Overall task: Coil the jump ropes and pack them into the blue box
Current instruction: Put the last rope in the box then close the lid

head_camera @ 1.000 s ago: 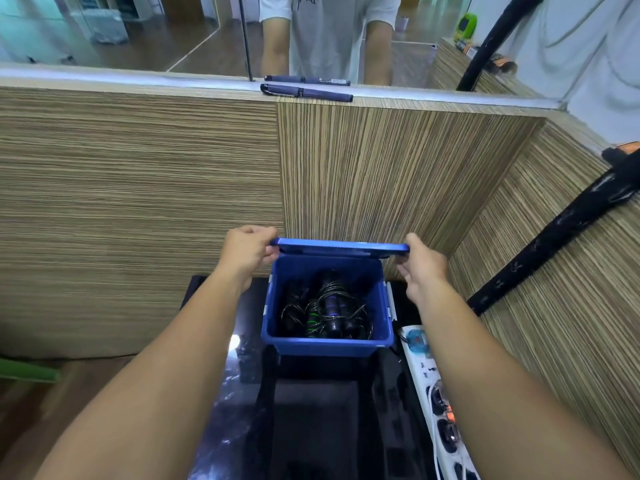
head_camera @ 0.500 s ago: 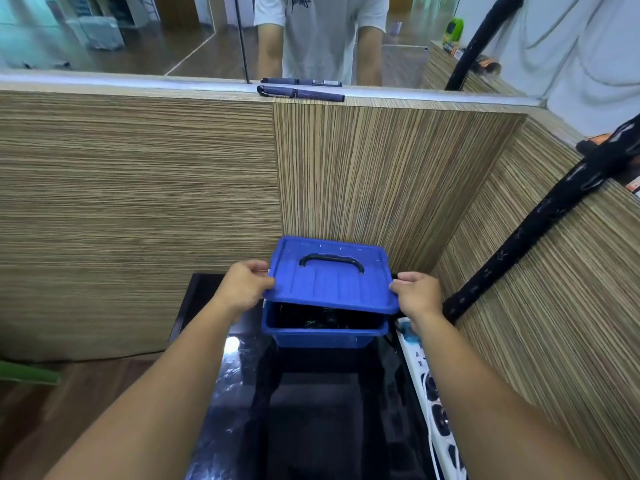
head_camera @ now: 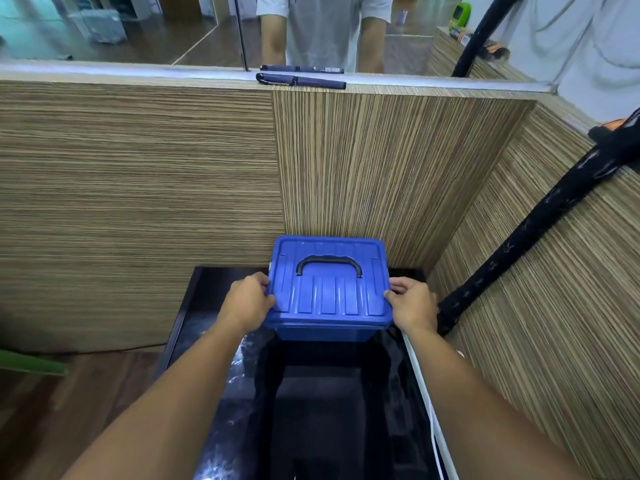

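1. Left hand [head_camera: 250, 299] is clamped on the left edge of the lid [head_camera: 330, 277], fingers curled over the rim, thumb beneath.
2. In the middle, the blue box [head_camera: 325, 330] sits on the glossy black table [head_camera: 207, 306], tucked into the corner of the wood-grain panels. The lid lies flat on top; the jump ropes are hidden inside.
3. It looks like light, stiff, smooth plastic, probably slippery at the edges. For a lift, the black handle [head_camera: 329, 265] on top looks the safest hold.
4. Right hand [head_camera: 412, 303] grips the right lid edge the same way.
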Demonstrator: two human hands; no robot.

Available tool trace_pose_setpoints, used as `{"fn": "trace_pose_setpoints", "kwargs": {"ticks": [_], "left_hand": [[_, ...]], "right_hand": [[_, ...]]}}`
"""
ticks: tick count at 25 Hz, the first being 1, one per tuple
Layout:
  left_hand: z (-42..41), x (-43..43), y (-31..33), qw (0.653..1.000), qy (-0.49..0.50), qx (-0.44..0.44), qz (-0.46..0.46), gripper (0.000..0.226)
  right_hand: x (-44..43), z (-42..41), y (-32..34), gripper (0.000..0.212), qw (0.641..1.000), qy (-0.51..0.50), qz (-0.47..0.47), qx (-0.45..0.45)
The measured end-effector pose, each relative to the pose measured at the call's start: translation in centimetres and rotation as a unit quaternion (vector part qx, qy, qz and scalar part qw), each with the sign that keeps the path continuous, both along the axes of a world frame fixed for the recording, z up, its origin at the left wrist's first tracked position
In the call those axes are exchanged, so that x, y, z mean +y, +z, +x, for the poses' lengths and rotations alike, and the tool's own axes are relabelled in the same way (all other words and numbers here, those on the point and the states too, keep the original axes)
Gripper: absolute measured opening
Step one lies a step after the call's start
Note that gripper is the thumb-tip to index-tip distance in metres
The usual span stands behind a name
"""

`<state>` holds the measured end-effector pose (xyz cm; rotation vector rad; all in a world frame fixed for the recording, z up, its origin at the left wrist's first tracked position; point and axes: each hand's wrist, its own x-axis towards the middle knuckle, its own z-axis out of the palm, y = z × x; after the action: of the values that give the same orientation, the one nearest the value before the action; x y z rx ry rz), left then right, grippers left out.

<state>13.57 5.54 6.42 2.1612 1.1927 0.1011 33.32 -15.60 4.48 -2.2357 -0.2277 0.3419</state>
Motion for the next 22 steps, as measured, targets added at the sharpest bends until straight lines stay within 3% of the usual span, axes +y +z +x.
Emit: {"fn": "trace_pose_setpoints", "kwargs": {"ticks": [7, 11, 22], "left_hand": [[0.0, -0.2, -0.5, 0.993, -0.083, 0.062, 0.051, 0.053], [0.1, -0.9, -0.7, 0.99, -0.088, 0.094, 0.066, 0.048], [0.6, 0.0, -1.2, 0.99, -0.056, 0.058, 0.112, 0.031]], "right_hand": [[-0.6, -0.5, 0.1, 0.029, 0.998, 0.034, -0.053, -0.029], [-0.5, -0.4, -0.2, 0.028, 0.996, 0.045, -0.073, -0.037], [0.1, 0.5, -1.2, 0.01, 0.997, 0.034, -0.056, -0.051]]}}
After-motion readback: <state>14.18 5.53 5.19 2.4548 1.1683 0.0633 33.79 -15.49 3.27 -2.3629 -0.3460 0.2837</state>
